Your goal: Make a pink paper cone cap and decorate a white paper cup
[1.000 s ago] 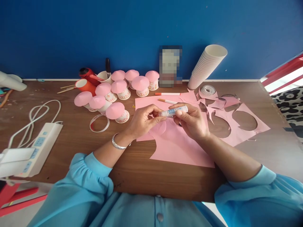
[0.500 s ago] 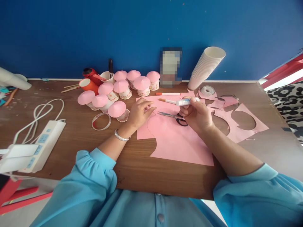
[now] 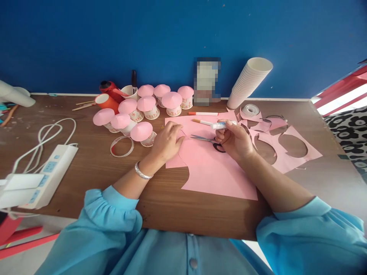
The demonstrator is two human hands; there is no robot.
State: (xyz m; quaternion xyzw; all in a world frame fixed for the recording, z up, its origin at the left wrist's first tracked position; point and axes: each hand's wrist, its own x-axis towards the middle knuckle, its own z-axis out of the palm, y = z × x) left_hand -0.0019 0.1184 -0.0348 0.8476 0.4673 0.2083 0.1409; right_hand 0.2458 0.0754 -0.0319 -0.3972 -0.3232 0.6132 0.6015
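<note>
My right hand point(image 3: 236, 141) grips a slim white glue stick point(image 3: 220, 125) with blue print, held level above the table. Below it, black-handled scissors point(image 3: 205, 138) lie with their blades slightly apart, pointing left. My left hand point(image 3: 167, 142) rests on pink paper, thumb and forefinger apart. A round pink paper piece point(image 3: 182, 149) with a slit lies under its fingers, partly hidden by the hand. Beneath everything spreads a large cut pink sheet point(image 3: 220, 175). An orange-tipped marker point(image 3: 202, 122) and a red marker point(image 3: 203, 114) lie behind the scissors.
Several paper cups with pink cone roofs point(image 3: 172, 100) stand at left, near a tape roll point(image 3: 122, 146) and a red glue gun point(image 3: 110, 88). White cups point(image 3: 250, 82) are stacked by the blue wall. Pink scraps point(image 3: 282, 147) lie right, a power strip point(image 3: 51, 173) far left.
My left thumb and forefinger have moved farther apart, and the hand has shifted slightly left and down. My right hand has come a little lower and left with the glue stick.
</note>
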